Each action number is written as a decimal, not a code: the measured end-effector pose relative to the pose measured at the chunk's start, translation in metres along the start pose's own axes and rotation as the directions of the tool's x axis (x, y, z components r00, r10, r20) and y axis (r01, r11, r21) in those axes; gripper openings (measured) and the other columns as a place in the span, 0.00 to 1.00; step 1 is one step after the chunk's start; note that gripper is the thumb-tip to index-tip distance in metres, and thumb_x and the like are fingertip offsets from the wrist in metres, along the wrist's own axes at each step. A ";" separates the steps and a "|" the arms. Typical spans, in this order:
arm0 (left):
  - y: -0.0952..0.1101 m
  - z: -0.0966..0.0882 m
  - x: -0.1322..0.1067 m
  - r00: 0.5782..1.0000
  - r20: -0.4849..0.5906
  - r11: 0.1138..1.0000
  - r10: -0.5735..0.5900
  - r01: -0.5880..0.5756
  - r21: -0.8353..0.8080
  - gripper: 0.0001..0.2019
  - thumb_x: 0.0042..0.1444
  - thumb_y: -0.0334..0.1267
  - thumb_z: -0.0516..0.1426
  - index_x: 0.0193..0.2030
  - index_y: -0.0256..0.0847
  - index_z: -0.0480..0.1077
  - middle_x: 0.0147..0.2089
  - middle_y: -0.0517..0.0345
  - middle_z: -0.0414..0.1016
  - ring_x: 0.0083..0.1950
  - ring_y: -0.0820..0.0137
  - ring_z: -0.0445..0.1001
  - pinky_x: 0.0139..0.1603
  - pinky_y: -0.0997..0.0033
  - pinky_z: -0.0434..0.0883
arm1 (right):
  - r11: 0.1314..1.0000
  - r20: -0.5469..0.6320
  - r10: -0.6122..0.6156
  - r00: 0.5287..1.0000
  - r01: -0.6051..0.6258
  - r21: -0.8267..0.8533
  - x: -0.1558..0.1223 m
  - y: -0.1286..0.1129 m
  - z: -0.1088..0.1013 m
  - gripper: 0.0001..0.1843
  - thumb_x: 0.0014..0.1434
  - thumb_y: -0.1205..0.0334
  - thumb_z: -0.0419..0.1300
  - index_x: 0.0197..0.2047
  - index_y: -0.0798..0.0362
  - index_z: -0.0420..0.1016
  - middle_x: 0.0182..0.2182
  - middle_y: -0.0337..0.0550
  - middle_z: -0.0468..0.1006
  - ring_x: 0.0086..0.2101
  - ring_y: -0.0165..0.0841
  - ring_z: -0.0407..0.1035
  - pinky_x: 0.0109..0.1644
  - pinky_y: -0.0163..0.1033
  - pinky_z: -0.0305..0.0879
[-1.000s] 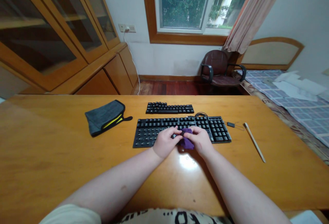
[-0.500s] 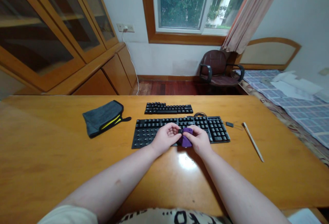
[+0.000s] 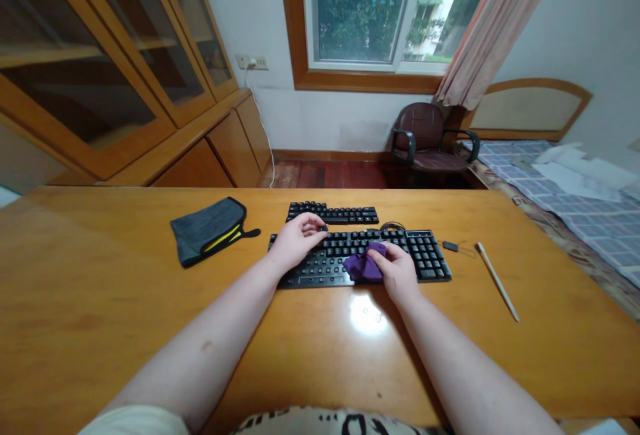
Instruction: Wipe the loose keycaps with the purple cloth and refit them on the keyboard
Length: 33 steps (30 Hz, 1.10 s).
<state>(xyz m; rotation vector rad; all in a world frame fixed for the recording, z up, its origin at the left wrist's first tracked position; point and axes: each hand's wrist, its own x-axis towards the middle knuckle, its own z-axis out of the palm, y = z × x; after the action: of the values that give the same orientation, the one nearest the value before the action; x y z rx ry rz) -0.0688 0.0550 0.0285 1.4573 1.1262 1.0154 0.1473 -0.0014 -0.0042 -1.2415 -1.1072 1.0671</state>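
Observation:
A black keyboard [image 3: 425,255] lies on the wooden table [image 3: 100,288] in front of me. My right hand [image 3: 397,272] rests on its middle keys, closed on a crumpled purple cloth [image 3: 363,265]. My left hand [image 3: 295,240] hovers over the keyboard's upper left rows, with a small black keycap [image 3: 324,228] pinched at its fingertips. Just beyond that hand lies a smaller black key block [image 3: 334,213].
A grey pouch [image 3: 207,230] with yellow trim lies to the left. To the right of the keyboard lie a small black wire tool [image 3: 451,246] and a pale stick [image 3: 496,280]. Beyond the table are a cabinet, a brown chair [image 3: 425,135] and a bed.
My left hand has left the cloth and moved up and left to the keyboard's far rows with a keycap. The right hand stayed over the keyboard with the purple cloth.

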 end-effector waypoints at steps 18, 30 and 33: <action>0.007 -0.009 0.000 0.945 0.096 0.935 -0.313 0.324 -0.143 0.17 0.40 0.41 0.63 0.38 0.37 0.74 0.34 0.54 0.75 0.28 0.76 0.68 0.35 0.72 0.69 | 0.999 -0.033 0.012 0.999 -0.013 -0.030 0.001 0.000 -0.001 0.14 0.43 0.53 0.65 0.29 0.54 0.75 0.25 0.40 0.75 0.28 0.34 0.68 0.33 0.38 0.64; -0.016 -0.016 0.008 0.982 0.156 0.698 0.106 -0.185 0.692 0.08 0.39 0.45 0.62 0.28 0.48 0.77 0.38 0.59 0.75 0.43 0.63 0.68 0.48 0.63 0.62 | 0.999 -0.025 0.013 1.000 -0.014 -0.034 0.000 -0.003 0.000 0.14 0.43 0.52 0.64 0.28 0.54 0.74 0.25 0.40 0.74 0.28 0.34 0.67 0.32 0.37 0.64; -0.017 -0.017 0.009 0.983 0.152 0.659 0.099 -0.179 0.731 0.08 0.39 0.47 0.62 0.28 0.51 0.77 0.40 0.60 0.75 0.47 0.61 0.66 0.50 0.60 0.60 | 0.999 -0.021 0.014 1.000 -0.015 -0.031 0.000 -0.002 -0.001 0.13 0.44 0.53 0.65 0.29 0.54 0.74 0.25 0.39 0.74 0.28 0.33 0.67 0.32 0.37 0.63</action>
<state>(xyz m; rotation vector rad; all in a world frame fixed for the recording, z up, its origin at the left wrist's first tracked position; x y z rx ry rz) -0.0860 0.0690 0.0144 2.2520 1.4619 0.5623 0.1480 -0.0016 -0.0024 -1.2847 -1.1040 1.0492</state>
